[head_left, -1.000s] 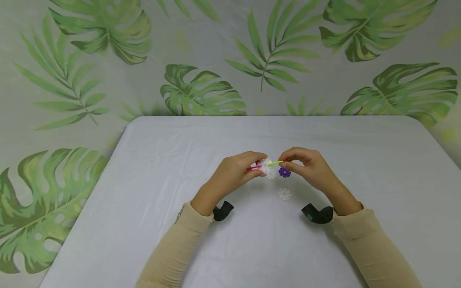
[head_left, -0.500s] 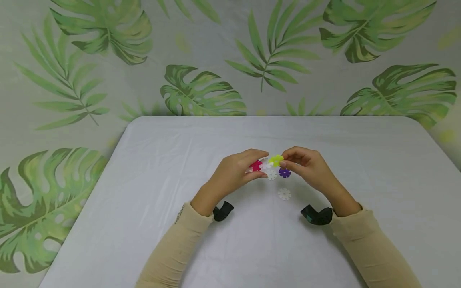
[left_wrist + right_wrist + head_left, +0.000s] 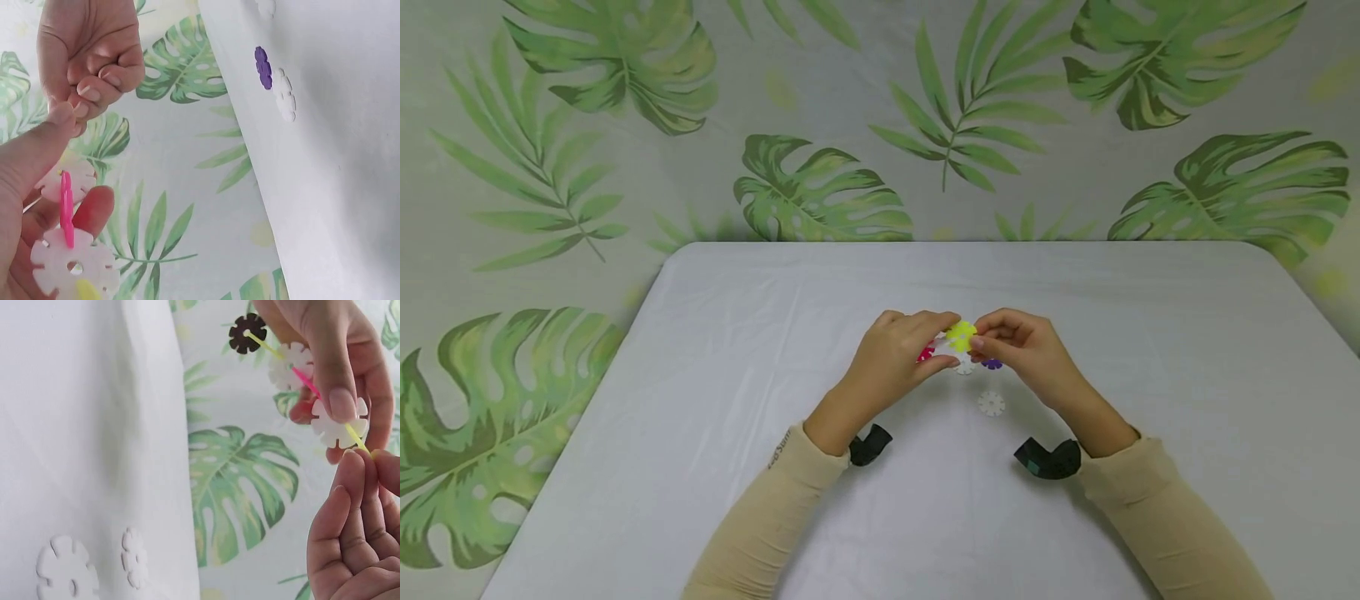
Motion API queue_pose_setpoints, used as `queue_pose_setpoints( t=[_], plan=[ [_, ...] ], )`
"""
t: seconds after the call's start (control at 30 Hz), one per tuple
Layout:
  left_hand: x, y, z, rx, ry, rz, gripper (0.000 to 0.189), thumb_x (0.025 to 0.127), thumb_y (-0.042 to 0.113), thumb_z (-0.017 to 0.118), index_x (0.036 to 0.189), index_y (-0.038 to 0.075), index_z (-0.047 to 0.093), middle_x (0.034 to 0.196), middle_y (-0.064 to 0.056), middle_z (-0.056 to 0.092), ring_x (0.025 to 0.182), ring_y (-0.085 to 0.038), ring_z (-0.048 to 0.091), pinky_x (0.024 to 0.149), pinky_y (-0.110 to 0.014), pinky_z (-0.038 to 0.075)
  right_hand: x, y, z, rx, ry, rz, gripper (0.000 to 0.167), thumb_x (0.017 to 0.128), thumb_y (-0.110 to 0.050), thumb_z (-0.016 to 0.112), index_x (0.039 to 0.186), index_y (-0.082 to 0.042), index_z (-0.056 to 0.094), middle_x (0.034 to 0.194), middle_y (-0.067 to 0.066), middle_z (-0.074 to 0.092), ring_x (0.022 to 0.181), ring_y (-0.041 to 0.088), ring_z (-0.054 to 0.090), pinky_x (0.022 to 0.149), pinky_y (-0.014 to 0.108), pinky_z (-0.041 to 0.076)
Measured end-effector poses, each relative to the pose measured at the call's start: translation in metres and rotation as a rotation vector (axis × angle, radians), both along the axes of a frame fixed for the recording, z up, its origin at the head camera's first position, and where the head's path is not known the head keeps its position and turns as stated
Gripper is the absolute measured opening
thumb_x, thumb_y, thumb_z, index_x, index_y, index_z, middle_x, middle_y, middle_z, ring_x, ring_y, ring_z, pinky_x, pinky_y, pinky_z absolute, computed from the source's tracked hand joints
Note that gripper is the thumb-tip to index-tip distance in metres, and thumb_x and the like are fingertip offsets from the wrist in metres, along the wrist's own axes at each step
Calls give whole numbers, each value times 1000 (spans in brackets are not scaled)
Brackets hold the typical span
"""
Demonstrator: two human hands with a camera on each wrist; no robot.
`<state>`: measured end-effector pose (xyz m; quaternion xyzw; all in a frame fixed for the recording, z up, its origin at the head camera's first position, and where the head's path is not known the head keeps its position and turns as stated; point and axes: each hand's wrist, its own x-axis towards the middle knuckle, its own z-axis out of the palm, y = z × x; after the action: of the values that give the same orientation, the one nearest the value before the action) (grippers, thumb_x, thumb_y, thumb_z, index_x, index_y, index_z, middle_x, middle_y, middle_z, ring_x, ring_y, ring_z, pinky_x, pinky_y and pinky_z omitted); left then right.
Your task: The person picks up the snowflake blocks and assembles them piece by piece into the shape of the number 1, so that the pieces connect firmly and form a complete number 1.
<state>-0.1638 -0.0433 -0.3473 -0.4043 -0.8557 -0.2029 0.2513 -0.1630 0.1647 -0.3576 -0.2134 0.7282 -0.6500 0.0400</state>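
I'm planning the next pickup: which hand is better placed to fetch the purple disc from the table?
Likely the right hand, once it releases the yellow disc: it is nearer the purple disc, while the left hand holds the chain of linked discs.

A chain [image 3: 305, 381] of notched, flower-like discs hangs in the air over the white table [image 3: 887, 533], short of its far edge, from what I can see. In order: a dark disc [image 3: 237, 339], a thin yellow disc [image 3: 267, 347], a white disc [image 3: 284, 374], a bright pink disc [image 3: 310, 387] set crosswise, a second white disc [image 3: 325, 429], gripped by the left hand [image 3: 902, 350], and a lemon-yellow disc [image 3: 957, 341] at its rim, pinched by the right hand [image 3: 1026, 350].
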Motion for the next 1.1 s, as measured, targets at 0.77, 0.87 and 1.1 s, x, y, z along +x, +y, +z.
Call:
queue_pose_setpoints(
  t=[0.77,0.87,1.1],
  plan=[
    [-1,0,-1,136,-69,-3,37,75,27,73,105,6,64,96,-1,65,79,-10,59,66,-21,46,5,4,4,92,85,28,26,85,-1,60,111,2,55,102,15,59,90,23,60,71,28,50],
    [-2,-1,-1,137,-66,-1,38,74,25,74,106,6,64,96,-1,65,78,-9,58,66,-19,45,5,8,5,122,126,34,31,84,1,61,114,2,53,107,16,58,95,20,58,75,27,49],
    [-3,-3,-2,138,-60,6,39,75,25,74,106,6,63,95,0,65,77,-9,57,66,-19,45,10,20,0,365,188,-15,42,82,-14,67,120,-5,52,114,8,57,101,21,55,84,27,45]
  ],
)
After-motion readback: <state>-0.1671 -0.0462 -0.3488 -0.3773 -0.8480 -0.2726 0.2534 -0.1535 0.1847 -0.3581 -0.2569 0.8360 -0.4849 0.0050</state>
